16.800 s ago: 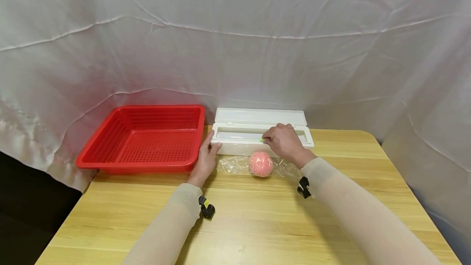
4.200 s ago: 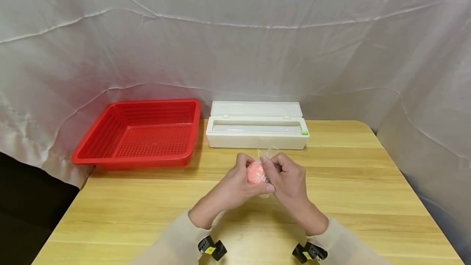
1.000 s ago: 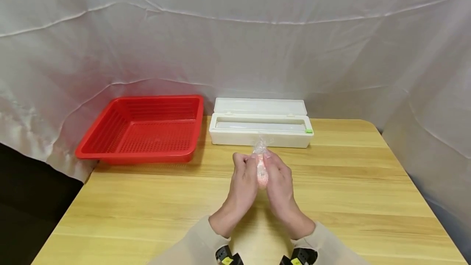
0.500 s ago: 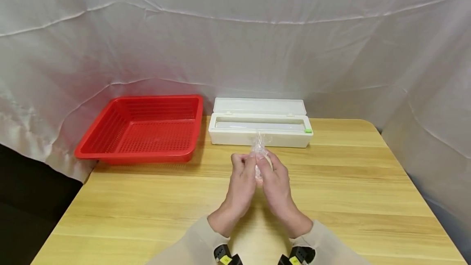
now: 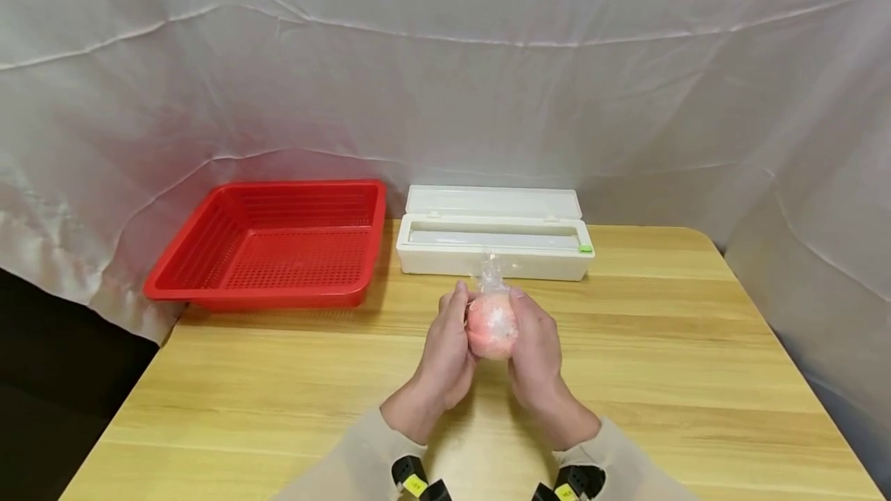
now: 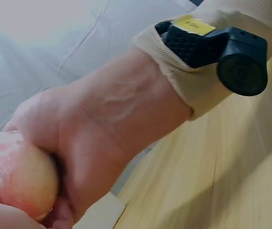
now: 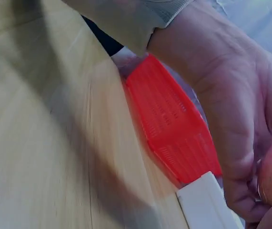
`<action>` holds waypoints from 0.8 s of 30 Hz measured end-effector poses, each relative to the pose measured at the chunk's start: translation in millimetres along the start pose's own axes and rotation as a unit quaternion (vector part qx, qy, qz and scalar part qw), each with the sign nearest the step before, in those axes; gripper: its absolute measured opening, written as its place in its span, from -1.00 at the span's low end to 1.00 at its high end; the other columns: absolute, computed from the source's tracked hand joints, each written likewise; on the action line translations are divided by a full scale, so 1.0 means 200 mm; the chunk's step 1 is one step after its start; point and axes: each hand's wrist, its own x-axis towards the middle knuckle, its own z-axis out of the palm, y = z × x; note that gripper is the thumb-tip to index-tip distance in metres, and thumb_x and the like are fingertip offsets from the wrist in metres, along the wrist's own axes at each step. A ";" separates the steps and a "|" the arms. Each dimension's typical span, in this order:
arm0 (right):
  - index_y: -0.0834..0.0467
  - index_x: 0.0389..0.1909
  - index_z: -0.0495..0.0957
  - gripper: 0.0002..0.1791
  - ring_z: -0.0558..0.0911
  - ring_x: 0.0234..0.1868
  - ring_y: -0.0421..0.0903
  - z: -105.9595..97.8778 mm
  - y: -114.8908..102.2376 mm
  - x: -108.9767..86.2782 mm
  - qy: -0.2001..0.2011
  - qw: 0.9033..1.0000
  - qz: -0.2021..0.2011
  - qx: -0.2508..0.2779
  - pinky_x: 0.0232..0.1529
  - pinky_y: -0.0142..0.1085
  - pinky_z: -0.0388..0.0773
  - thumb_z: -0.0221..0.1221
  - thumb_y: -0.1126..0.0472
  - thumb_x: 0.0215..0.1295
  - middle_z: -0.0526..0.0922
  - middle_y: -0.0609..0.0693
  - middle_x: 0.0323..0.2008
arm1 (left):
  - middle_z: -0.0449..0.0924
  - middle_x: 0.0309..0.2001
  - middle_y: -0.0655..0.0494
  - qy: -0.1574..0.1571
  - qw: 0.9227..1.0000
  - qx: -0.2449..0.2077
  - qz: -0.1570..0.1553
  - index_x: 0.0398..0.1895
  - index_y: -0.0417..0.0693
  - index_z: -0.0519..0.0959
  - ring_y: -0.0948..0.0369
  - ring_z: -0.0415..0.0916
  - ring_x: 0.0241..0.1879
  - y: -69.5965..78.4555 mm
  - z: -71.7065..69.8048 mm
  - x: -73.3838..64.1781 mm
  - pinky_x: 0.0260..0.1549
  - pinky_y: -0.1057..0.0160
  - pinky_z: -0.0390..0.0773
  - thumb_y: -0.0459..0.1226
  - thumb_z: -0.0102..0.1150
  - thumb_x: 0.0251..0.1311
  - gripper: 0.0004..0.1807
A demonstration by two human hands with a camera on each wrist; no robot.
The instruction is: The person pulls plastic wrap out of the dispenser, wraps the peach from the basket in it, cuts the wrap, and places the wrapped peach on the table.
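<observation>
The bench (image 5: 661, 377) carries the red basket (image 5: 278, 296) at its far left corner and the white box (image 5: 431, 261), lid (image 5: 494, 201) folded back, along its far edge. The left hand (image 5: 442, 354) and right hand (image 5: 539, 346) hold the ball (image 5: 483, 340) between them over the bench, in front of the box; each grip curves round one side of it. Cased in clear film (image 5: 497, 318), the ball is likely light, with a slightly slick skin that may wrinkle or tear; its round sides look a safer hold than the thin tuft (image 5: 491, 277) of film. Only the head view shows that tuft, pointing at the box. The left wrist view adds the right palm (image 6: 85, 157) against the ball; the right wrist view, the left fingers (image 7: 243, 196) bent in beside it.
</observation>
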 end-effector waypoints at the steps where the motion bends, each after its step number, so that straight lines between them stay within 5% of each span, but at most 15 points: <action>1: 0.31 0.15 0.68 -0.52 0.65 0.02 -0.19 0.00 0.00 0.00 -0.006 1.000 -0.008 -0.006 0.04 -0.41 0.62 0.00 0.01 0.63 0.76 0.05 -0.01 | 0.40 0.16 0.00 0.005 1.000 0.003 0.007 0.24 -0.12 0.34 0.21 0.51 0.04 0.00 0.01 0.00 -0.05 0.37 0.59 0.14 -0.15 0.63 -0.48; 8: 0.19 0.16 0.73 -0.59 0.70 -0.03 -0.24 0.02 0.03 -0.04 0.019 0.993 -0.073 -0.094 -0.06 -0.44 0.67 0.01 0.07 0.65 0.77 0.18 0.08 | 0.51 -0.02 -0.05 0.044 0.998 0.027 0.024 0.14 -0.17 0.36 0.20 0.59 -0.17 -0.02 0.04 0.00 -0.30 0.36 0.66 0.05 -0.08 0.63 -0.55; 13: 0.15 0.14 0.75 -0.56 0.68 -0.03 -0.21 0.01 0.04 -0.03 0.022 0.994 -0.030 -0.103 -0.06 -0.43 0.65 0.00 0.00 0.64 0.79 0.13 0.04 | 0.51 0.09 -0.04 0.003 0.999 0.035 -0.016 0.32 -0.14 0.33 0.20 0.56 -0.03 -0.02 -0.01 0.02 -0.13 0.35 0.65 0.22 -0.15 0.60 -0.36; 16: 0.12 0.10 0.75 -0.53 0.66 0.01 -0.16 -0.01 0.04 -0.02 0.005 0.995 -0.008 -0.100 -0.01 -0.40 0.63 -0.04 -0.06 0.65 0.78 0.08 0.01 | 0.49 0.18 -0.07 -0.025 0.998 0.043 -0.041 0.42 -0.13 0.25 0.21 0.57 0.02 -0.02 -0.03 0.02 -0.07 0.36 0.65 0.23 -0.03 0.55 -0.29; 20: 0.11 0.05 0.75 -0.51 0.62 0.02 -0.12 -0.02 0.04 -0.02 -0.018 0.993 -0.021 -0.116 0.02 -0.38 0.59 -0.09 -0.06 0.66 0.75 0.07 -0.03 | 0.53 0.15 -0.15 -0.020 0.997 0.076 -0.027 0.38 -0.16 0.18 0.20 0.63 -0.08 -0.02 -0.02 0.01 -0.15 0.35 0.67 0.07 0.20 0.46 -0.30; 24: 0.14 0.09 0.75 -0.52 0.63 -0.01 -0.16 -0.01 0.04 -0.01 -0.016 0.992 -0.030 -0.126 -0.01 -0.43 0.58 -0.09 -0.01 0.66 0.77 0.08 -0.01 | 0.55 0.11 -0.19 -0.004 0.995 0.095 -0.011 0.37 -0.18 0.21 0.19 0.63 -0.14 -0.03 -0.01 0.01 -0.20 0.34 0.66 0.03 0.15 0.47 -0.34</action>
